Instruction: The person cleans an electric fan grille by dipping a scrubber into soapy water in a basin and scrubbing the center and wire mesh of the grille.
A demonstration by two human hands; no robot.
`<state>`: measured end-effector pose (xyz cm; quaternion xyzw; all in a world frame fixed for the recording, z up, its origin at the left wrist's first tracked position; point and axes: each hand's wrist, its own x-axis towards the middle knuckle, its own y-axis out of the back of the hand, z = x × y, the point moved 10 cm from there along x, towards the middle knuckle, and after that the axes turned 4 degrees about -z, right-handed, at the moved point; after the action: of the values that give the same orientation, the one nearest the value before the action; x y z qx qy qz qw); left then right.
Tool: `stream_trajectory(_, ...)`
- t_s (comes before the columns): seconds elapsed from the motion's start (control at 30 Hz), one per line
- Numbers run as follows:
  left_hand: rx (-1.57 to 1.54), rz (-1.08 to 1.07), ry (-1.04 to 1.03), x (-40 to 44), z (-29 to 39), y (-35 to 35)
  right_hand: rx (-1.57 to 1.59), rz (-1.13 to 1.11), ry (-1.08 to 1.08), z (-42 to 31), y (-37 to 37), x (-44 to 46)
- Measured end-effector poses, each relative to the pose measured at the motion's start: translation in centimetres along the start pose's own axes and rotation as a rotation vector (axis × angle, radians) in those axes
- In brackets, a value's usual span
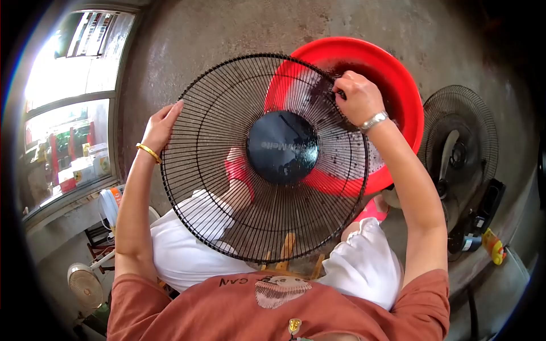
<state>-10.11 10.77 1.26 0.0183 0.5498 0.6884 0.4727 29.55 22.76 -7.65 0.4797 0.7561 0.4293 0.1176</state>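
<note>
A round black fan grille (216,136) with a dark centre badge is held up over my lap and partly over a red basin (410,96). My left hand (162,126) grips its left rim, thumb and fingers pressed to the wires. At the upper right rim my right hand (358,98) is closed in a fist around the edge; whether a small cloth or brush is also inside it I cannot make out. Water with foam (375,159) shows in the basin, behind the wires. The badge looks wet and shiny.
A black standing fan (458,153) without its front grille lies on the concrete floor (239,28) to the right, near a yellow-and-red packet (493,247). A small fan (85,284) stands at lower left, below a bright window (68,148). My knees are under the grille.
</note>
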Motion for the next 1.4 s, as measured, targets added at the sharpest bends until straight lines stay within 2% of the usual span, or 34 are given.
stream_trajectory(0.03, -0.01, -0.006, -0.014, 0.1, 0.2, 0.1, 0.106, 0.01, -0.042, -0.3, 1.2, -0.4)
stream_trajectory(0.13, -0.018, -0.05, -0.022, 0.1, 0.2, -0.6, 0.468, -0.085, 0.064, -4.6, 2.0, -1.5)
stream_trajectory(0.17, -0.017, -0.052, -0.023, 0.3, 0.3, -0.5, 0.504, -0.137, 0.066, -5.8, 1.2, -2.1)
stream_trajectory(0.27, -0.037, -0.037, -0.069, 0.1, 0.5, -0.5, 0.519, -0.085, 0.023, -5.5, -0.6, -2.6)
stream_trajectory(0.37, -0.083, -0.053, -0.106, 0.0, 0.7, -0.6, 0.218, 0.074, 0.042, -1.1, -1.2, -2.2)
stream_trajectory(0.43, 0.001, -0.02, -0.033, -0.1, 0.4, -0.3, 0.045, 0.04, -0.115, 3.0, -1.2, -1.7)
stream_trajectory(0.47, 0.049, -0.006, 0.006, 0.0, 0.2, -0.1, 0.097, 0.078, -0.162, 3.7, -0.7, -2.0)
stream_trajectory(0.57, -0.053, -0.036, -0.073, 0.2, 0.7, -0.5, 0.474, 0.049, -0.004, -2.4, 1.9, -2.5)
stream_trajectory(0.63, -0.095, -0.056, -0.084, 0.4, 0.8, -0.7, 0.527, -0.088, -0.005, -5.5, 0.3, -3.3)
stream_trajectory(0.7, -0.085, -0.051, -0.067, 0.3, 0.5, -0.8, 0.401, -0.112, -0.011, -5.2, -0.7, -3.3)
stream_trajectory(0.77, -0.046, -0.051, -0.029, -0.2, 0.5, -0.8, 0.208, 0.013, 0.064, -4.3, 0.0, -2.7)
stream_trajectory(0.8, -0.021, -0.048, 0.009, -0.3, 0.4, -0.7, 0.002, 0.037, 0.014, -1.7, -1.0, -2.5)
stream_trajectory(0.87, 0.095, -0.043, 0.112, -0.5, 0.1, -0.2, -0.147, -0.055, -0.111, 4.6, -2.7, -1.9)
stream_trajectory(0.93, 0.029, -0.031, -0.017, 0.1, 0.7, -0.2, -0.114, 0.09, -0.187, 10.1, -1.8, -2.5)
stream_trajectory(1.03, -0.057, -0.063, -0.06, -0.2, 0.8, -1.1, -0.228, 0.05, -0.291, 14.5, -2.2, -4.7)
stream_trajectory(1.17, -0.049, -0.06, -0.062, 0.1, 0.4, -0.8, -0.418, -0.325, -0.427, 20.2, -9.9, -10.2)
stream_trajectory(1.27, -0.053, -0.045, -0.055, 0.8, -0.5, -0.7, -0.215, -0.457, -0.443, 19.7, -8.8, -9.4)
stream_trajectory(1.37, -0.03, -0.027, -0.072, 2.0, -1.8, -0.2, -0.032, -0.277, -0.414, 14.2, -2.1, -5.1)
stream_trajectory(1.4, -0.02, -0.028, -0.084, 2.0, -1.7, -0.2, 0.098, -0.218, -0.316, 11.1, -0.4, -3.8)
